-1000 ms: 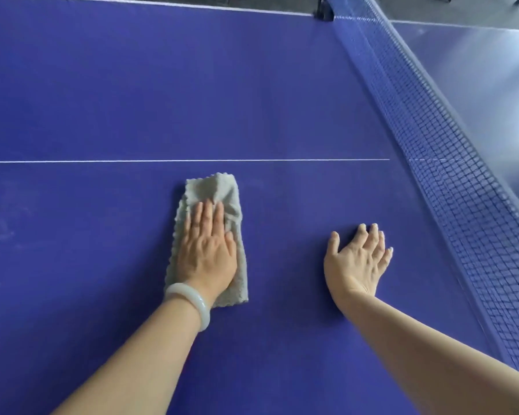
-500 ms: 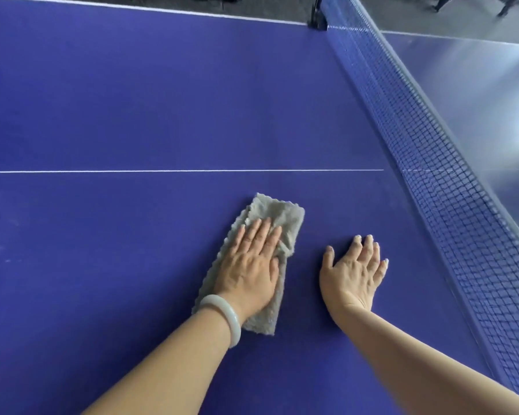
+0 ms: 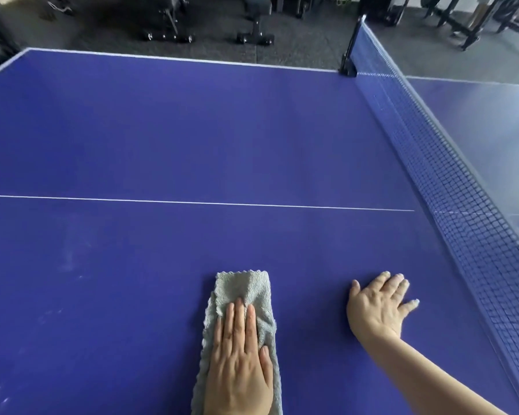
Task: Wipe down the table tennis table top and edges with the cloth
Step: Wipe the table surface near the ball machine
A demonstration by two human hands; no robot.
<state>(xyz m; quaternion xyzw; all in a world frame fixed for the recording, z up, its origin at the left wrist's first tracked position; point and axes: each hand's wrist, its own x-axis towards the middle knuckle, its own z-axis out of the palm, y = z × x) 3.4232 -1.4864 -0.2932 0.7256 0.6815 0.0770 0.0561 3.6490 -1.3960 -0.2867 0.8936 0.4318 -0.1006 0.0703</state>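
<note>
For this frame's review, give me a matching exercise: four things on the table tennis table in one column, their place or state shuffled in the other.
1 cloth
2 right hand
3 net
4 white line

A stands upright along the right side
B pressed flat under the left hand
C runs across the table beyond the cloth
D rests flat on the bare table

Pairs: 1-B, 2-D, 3-A, 4-C

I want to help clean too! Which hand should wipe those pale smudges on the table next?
Probably the left. The left hand lies flat on the cloth, and the smudges are on its side of the table. The right hand rests bare on the table, nearer the net.
</note>
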